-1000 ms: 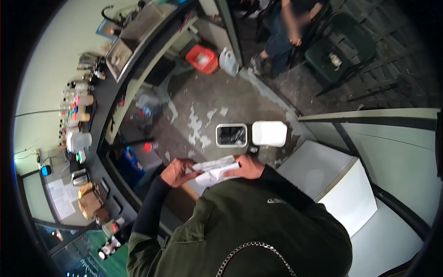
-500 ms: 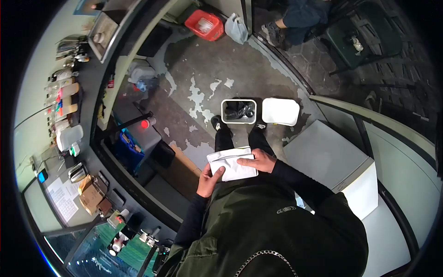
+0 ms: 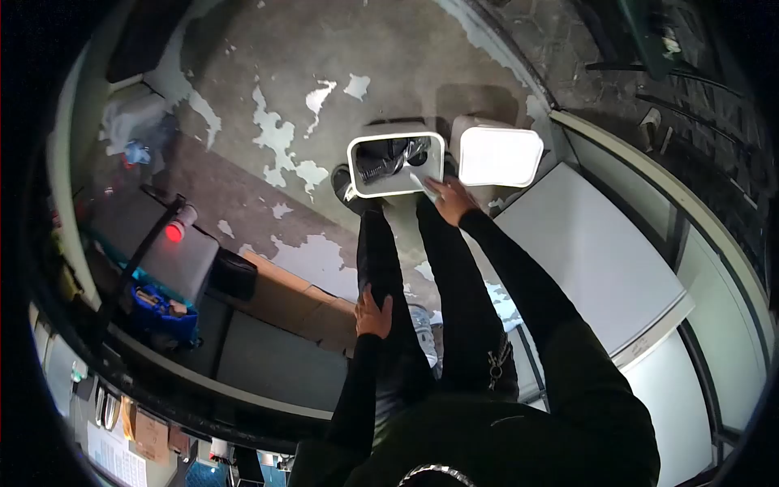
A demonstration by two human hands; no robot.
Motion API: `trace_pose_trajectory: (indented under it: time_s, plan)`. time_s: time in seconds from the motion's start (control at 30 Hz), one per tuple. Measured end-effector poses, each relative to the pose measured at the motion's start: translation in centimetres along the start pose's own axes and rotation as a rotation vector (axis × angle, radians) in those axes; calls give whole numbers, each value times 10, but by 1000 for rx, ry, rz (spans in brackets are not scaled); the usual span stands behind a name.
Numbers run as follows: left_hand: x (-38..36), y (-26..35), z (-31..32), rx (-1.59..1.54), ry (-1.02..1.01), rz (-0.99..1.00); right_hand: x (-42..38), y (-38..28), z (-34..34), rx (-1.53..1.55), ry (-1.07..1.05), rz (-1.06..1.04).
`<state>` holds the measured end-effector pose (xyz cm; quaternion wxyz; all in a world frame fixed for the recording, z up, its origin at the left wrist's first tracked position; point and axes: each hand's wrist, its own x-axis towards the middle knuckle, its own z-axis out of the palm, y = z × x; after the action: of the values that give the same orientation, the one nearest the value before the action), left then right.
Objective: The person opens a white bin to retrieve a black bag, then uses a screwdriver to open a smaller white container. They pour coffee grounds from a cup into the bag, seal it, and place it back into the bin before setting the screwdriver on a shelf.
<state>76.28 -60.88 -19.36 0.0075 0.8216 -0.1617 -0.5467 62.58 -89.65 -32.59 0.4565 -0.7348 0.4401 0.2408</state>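
Note:
My right hand (image 3: 453, 201) reaches down to the near right corner of a white-rimmed bin (image 3: 354, 167). Its fingers are closed on a white pouch (image 3: 420, 183), seen almost edge-on and partly hidden by the hand, tilted over the bin's opening. Inside the bin lie black items (image 3: 381, 161), some of them like shiny plastic; their exact kind I cannot make out. My left hand (image 3: 373, 315) is at my left leg by the knee, fingers apart and holding nothing.
A white box or lid (image 3: 501, 157) stands right of the bin. A large white cabinet (image 3: 584, 252) fills the right side. At left are a blue bag (image 3: 162, 316), a red-lit cylinder (image 3: 180, 223) and cardboard (image 3: 300, 304) on the floor. My shoe (image 3: 345, 183) is beside the bin.
Both hands held the white pouch at my lap; the left has let go and moved to my leg. The right has carried the pouch forward and down to the bin. My view has tilted and lowered.

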Motion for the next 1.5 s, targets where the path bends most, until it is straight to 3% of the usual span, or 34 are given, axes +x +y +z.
trace_pose_trajectory:
  time_s: [0.07,0.13,0.17,0.27,0.33,0.47,0.57,0.63,0.67,0.7,0.77,0.83,0.87,0.9,0.97,1.03,1.07,1.2,1.3,1.37,1.5]
  plan:
    - [0,-6,0,144,59,28,52,-1,22,-177,-64,84]
    - [9,-15,-2,217,63,31,96,10,57,-542,-222,130]
    - [17,-21,-4,163,66,55,116,11,75,-542,-241,140]
    - [26,-24,-12,112,62,70,159,12,128,-479,-233,451]
    - [28,-22,-13,115,57,72,173,30,167,-808,-235,355]
    - [38,-23,-12,86,34,31,190,59,192,-675,-223,357]
    - [36,-23,-11,58,25,18,178,45,160,-421,-245,365]
    - [41,-20,-11,17,41,59,155,23,124,-380,-280,223]
    - [41,-19,-11,44,51,67,157,45,127,-314,-263,73]
    - [40,-18,-11,73,63,75,145,64,119,17,-38,-110]
    - [43,-14,-13,81,61,93,120,71,90,702,162,53]
    - [43,-12,-14,98,54,107,90,103,64,1144,180,563]
    - [43,-10,-14,102,51,105,78,124,67,1145,193,564]
    - [43,-9,-14,108,48,102,67,148,79,1198,259,814]
    - [41,-8,-12,124,46,111,58,161,85,1249,329,1064]
    - [44,-4,-10,145,54,109,57,156,90,1563,488,1178]
    - [45,-4,-9,144,54,117,55,157,90,1598,437,991]
    - [44,-2,-10,145,79,150,40,184,124,1731,466,884]
    - [43,7,-10,140,76,123,1,179,127,1798,621,771]
    - [43,8,-10,145,77,133,-30,184,121,1994,663,568]
    - [41,5,-4,171,90,125,-64,184,75,2311,631,387]
